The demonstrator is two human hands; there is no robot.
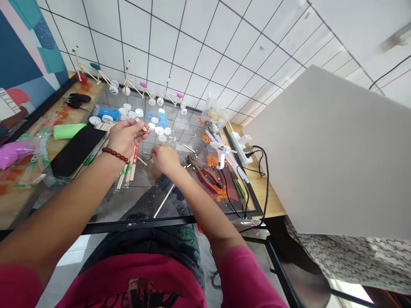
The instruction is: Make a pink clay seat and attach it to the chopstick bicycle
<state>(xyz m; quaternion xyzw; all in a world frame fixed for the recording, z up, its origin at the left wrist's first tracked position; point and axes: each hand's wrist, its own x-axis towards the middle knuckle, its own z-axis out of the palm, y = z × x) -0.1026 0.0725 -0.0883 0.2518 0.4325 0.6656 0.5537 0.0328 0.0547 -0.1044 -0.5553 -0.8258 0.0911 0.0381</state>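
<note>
My left hand [125,136], with a beaded bracelet at its wrist, pinches short pieces of wooden stick [141,124] between thumb and fingers above the glass tabletop. Low over the table, my right hand [165,158] has its fingers curled together. A short stick end [147,153] shows at its fingertips; whether the fingers grip it is hard to see. Another short stick piece [142,161] lies just left of that hand. Wrapped chopsticks [131,167] rest under my left wrist. A longer bare stick [163,201] lies near the front edge.
White and blue bottle caps [159,130] lie behind my hands. Small stick-built models with cap wheels [173,99] stand along the tiled wall. To the right are red-handled pliers [208,179], a white glue gun [221,152], its cord and a power strip [241,147].
</note>
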